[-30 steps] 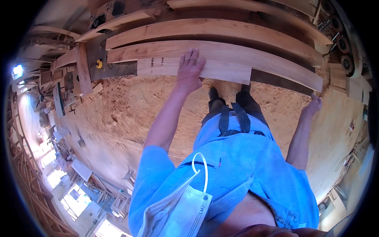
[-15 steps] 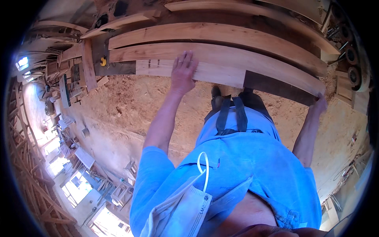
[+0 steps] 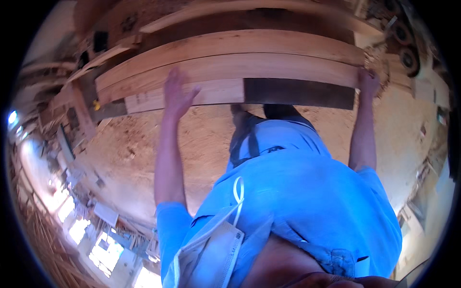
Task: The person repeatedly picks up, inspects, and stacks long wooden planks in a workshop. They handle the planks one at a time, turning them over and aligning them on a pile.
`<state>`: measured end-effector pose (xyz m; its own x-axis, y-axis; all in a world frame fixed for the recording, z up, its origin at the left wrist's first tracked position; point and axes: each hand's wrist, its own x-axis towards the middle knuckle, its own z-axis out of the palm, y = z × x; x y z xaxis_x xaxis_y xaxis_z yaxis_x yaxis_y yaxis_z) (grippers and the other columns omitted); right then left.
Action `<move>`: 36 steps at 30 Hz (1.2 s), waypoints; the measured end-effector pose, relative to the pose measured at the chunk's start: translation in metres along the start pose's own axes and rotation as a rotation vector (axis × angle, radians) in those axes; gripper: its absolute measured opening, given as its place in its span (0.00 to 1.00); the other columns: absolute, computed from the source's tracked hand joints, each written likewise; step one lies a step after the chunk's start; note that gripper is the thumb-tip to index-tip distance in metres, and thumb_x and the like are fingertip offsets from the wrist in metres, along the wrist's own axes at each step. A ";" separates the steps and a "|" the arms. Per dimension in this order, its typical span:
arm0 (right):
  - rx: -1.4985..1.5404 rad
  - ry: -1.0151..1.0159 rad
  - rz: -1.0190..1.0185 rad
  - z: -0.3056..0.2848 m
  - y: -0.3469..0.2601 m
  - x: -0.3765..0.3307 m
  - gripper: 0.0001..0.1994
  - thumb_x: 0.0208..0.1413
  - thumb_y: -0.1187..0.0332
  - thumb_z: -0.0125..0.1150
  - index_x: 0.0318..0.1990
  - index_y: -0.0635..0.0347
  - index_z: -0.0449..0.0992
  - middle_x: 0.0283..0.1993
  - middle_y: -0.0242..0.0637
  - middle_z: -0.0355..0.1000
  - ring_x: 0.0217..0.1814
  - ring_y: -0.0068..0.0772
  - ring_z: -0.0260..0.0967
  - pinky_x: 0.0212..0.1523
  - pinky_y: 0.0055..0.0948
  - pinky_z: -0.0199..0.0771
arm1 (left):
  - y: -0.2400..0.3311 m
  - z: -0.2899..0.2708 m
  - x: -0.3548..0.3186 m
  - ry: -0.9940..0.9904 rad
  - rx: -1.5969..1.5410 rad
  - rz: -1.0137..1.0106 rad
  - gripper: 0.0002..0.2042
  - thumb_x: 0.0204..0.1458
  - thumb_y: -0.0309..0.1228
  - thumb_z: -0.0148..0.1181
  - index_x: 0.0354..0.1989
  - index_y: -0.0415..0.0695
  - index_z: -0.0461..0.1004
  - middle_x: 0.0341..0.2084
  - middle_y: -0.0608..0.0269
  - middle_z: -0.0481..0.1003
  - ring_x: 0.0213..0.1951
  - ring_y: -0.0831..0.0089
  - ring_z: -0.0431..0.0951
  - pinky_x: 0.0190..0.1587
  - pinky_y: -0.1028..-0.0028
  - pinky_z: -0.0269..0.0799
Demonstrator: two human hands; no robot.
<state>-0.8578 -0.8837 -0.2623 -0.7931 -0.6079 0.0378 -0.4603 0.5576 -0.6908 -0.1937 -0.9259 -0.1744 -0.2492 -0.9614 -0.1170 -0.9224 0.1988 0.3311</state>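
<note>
Two long wooden planks lie side by side on a dark-topped bench [image 3: 297,92], a nearer plank [image 3: 278,66] and a farther plank [image 3: 249,42]. Their long edges meet along a thin dark line. My left hand [image 3: 177,97] is over the left part of the nearer plank, thumb spread from the fingers; it looks slightly blurred and holds nothing. Under that hand a short pale board [image 3: 218,91] runs along the bench's near edge. At the plank's right end my right hand [image 3: 369,82] is closed round the corner, its fingertips partly hidden.
Another long board [image 3: 201,18] lies beyond the two planks. A small yellow object [image 3: 96,104] is at the bench's left end. Dark wheels [image 3: 402,34] stand at the far right. Sawdust covers the floor [image 3: 139,144] before the bench, and stacked timber fills the left side.
The gap between the two planks has closed, and they now lie edge to edge. My left hand has shifted left with its thumb spread. My right hand stays at the plank's right end.
</note>
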 end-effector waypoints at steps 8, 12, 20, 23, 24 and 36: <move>-0.130 -0.052 -0.110 0.033 -0.050 0.005 0.30 0.51 0.53 0.66 0.55 0.68 0.73 0.49 0.51 0.77 0.52 0.43 0.75 0.52 0.36 0.72 | 0.057 0.038 0.088 0.386 0.199 0.096 0.22 0.53 0.43 0.57 0.54 0.44 0.71 0.62 0.47 0.63 0.64 0.47 0.59 0.68 0.50 0.47; -0.137 -0.037 -0.083 0.035 -0.059 -0.006 0.31 0.54 0.49 0.64 0.56 0.68 0.72 0.50 0.51 0.76 0.52 0.44 0.74 0.53 0.38 0.71 | 0.064 0.038 0.125 0.298 0.172 0.167 0.24 0.53 0.45 0.55 0.55 0.45 0.70 0.58 0.48 0.67 0.62 0.50 0.62 0.68 0.49 0.46; -0.221 -0.077 -0.008 0.034 -0.078 -0.008 0.30 0.57 0.50 0.62 0.57 0.68 0.71 0.51 0.52 0.74 0.50 0.46 0.73 0.51 0.39 0.72 | 0.067 0.031 0.133 0.211 0.052 0.119 0.21 0.52 0.43 0.56 0.51 0.45 0.71 0.49 0.51 0.70 0.56 0.52 0.66 0.67 0.50 0.49; -0.299 -0.054 0.027 0.032 -0.088 -0.016 0.30 0.58 0.49 0.60 0.57 0.69 0.71 0.52 0.52 0.73 0.51 0.46 0.72 0.51 0.40 0.72 | 0.068 0.027 0.137 0.168 0.025 0.111 0.21 0.51 0.42 0.57 0.51 0.45 0.72 0.49 0.51 0.70 0.56 0.52 0.66 0.67 0.51 0.49; -0.319 -0.059 0.035 0.032 -0.092 -0.017 0.31 0.58 0.48 0.60 0.57 0.69 0.71 0.53 0.52 0.73 0.52 0.47 0.72 0.52 0.41 0.72 | 0.068 0.027 0.139 0.151 0.018 0.103 0.21 0.50 0.41 0.57 0.51 0.45 0.71 0.49 0.52 0.69 0.56 0.52 0.65 0.67 0.51 0.49; -0.354 -0.063 0.101 0.037 -0.105 -0.019 0.28 0.62 0.50 0.56 0.54 0.71 0.70 0.52 0.54 0.71 0.51 0.46 0.71 0.52 0.39 0.72 | 0.065 0.026 0.147 -0.007 -0.012 0.055 0.24 0.47 0.42 0.58 0.53 0.45 0.70 0.54 0.50 0.66 0.59 0.50 0.62 0.67 0.49 0.45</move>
<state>-0.7792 -0.9516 -0.2172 -0.8207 -0.5671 -0.0700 -0.4990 0.7710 -0.3957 -0.2975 -1.0491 -0.1942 -0.3020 -0.9475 -0.1052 -0.9036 0.2494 0.3482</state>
